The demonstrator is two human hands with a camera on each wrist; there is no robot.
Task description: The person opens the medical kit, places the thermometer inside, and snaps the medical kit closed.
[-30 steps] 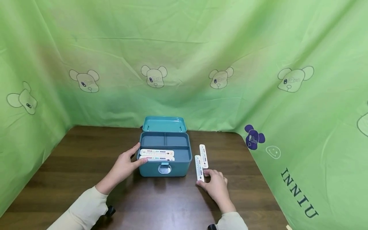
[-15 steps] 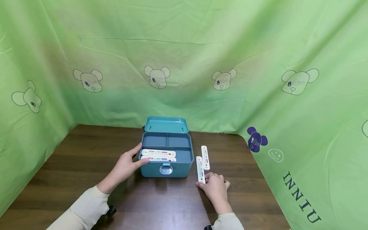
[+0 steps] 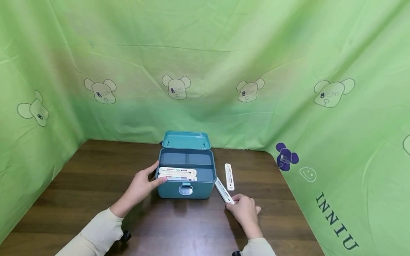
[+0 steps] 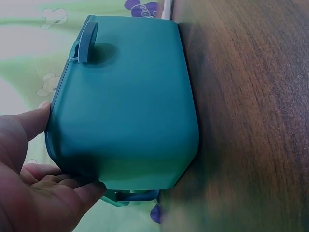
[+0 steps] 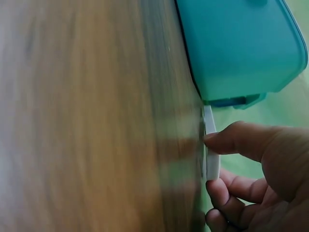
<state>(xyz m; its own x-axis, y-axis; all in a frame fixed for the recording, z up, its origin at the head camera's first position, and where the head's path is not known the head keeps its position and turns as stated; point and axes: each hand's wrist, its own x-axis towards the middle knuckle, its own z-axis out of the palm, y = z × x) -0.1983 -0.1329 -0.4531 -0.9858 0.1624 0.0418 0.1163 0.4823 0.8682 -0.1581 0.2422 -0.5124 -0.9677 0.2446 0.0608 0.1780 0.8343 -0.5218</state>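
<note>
A teal storage box (image 3: 200,192) stands on the table with its lid tipped back. My left hand (image 3: 141,186) holds its left front corner, thumb over the front rim and fingers along the side; the left wrist view has this hand at the box wall (image 4: 125,101). Two flat white thermometers (image 3: 177,171) lie side by side in the front compartment. Right of the box, my right hand (image 3: 245,211) pinches the near end of another white thermometer (image 3: 223,190), now slanted, its far end at the box's side. One more thermometer (image 3: 229,177) lies just beyond it.
The open lid (image 3: 186,140) leans at the back of the box. Behind it, two small rear compartments (image 3: 173,156) are split by a divider. A green cloth (image 3: 205,113) with bear prints encloses the brown wooden table (image 3: 96,170) at the back and sides.
The thermometer at my right hand has turned from nearly straight to slanted, its near end swinging right with the hand. My left hand stays on the box.
</note>
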